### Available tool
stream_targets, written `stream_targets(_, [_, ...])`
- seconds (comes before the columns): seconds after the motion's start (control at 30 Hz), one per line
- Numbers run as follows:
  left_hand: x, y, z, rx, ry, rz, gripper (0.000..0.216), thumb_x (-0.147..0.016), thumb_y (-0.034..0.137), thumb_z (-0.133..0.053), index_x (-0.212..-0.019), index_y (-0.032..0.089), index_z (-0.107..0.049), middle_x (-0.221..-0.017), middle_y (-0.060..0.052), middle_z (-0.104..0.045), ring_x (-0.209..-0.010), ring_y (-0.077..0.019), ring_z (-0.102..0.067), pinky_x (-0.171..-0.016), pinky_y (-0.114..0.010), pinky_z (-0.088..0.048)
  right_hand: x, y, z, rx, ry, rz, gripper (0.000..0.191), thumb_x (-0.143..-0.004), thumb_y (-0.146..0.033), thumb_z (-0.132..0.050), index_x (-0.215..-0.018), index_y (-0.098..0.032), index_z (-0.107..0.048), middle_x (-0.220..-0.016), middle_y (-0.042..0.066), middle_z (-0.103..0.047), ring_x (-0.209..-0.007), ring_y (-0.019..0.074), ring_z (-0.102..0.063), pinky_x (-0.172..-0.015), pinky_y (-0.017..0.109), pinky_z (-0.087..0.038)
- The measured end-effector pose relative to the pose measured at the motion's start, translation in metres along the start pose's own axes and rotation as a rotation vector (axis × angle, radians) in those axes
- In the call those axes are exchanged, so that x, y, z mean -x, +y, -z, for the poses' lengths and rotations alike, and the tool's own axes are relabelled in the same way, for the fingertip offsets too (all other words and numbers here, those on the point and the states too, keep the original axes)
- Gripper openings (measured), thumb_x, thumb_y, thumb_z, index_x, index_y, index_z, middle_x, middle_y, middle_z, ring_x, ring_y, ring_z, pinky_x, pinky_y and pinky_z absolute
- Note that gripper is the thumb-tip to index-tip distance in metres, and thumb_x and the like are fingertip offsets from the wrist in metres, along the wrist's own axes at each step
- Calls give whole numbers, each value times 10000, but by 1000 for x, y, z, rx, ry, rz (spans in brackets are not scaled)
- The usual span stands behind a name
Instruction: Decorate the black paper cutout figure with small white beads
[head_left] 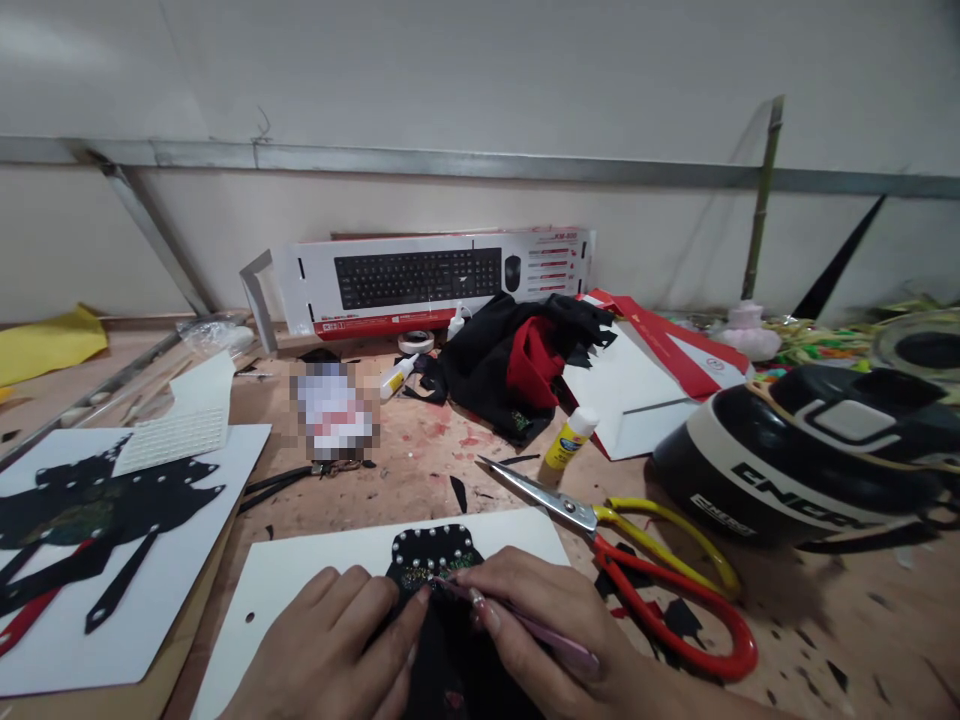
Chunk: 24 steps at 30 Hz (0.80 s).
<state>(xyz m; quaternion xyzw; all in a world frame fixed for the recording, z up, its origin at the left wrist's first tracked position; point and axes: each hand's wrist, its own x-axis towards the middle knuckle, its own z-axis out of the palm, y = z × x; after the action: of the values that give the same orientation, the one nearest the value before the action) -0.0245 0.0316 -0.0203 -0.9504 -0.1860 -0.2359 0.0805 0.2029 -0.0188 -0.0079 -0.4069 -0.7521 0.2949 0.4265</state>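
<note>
A black cut-out piece, edged with small white pearl beads and marked with glittery patches, lies on a white sheet in front of me. My left hand rests on its left side, fingers curled together and the index fingertip pressed near the row of beads. Pinched in my right hand are slim pink tweezers, their tip at the beads close to my left fingertip. Both hands cover much of the lower part of the black piece.
To the right lie large scissors and a black jug. A glue stick, black and red cloth, small glue bottle and keyboard box stand behind. Another beaded black cut-out and a bead sheet are left.
</note>
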Motion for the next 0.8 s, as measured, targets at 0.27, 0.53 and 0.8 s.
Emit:
stream_targets(0.27, [2, -2, 0, 6, -29, -50, 306, -900, 115, -422, -1113, 124, -641, -776, -52, -684, -627, -171, -613, -552, -289, -508, -5, -6, 4, -16, -10, -98, 265, -917, -125, -483, -1088, -140, -685, -862, 89, -719, -747, 156, -668, -677, 256, -551])
stream_targets(0.53, [0, 0, 2, -31, -47, -39, 310, -943, 151, -386, -1117, 143, -643, -819, -57, -692, -658, -178, -619, -576, -298, -517, -2, -5, 3, 8, -14, -93, 246, -932, -154, -488, -1078, -137, -685, -882, 91, -723, -780, 160, -670, -708, 259, -544])
stream_targets(0.8, [-4, 1, 2, -7, -43, -29, 319, -952, 155, -370, -1095, 145, -655, -786, -60, -686, -642, -177, -624, -566, -287, -527, -2, -7, 4, 23, -3, -100, 259, -928, -159, -473, -1065, -129, -691, -824, 82, -713, -712, 152, -655, -661, 258, -539])
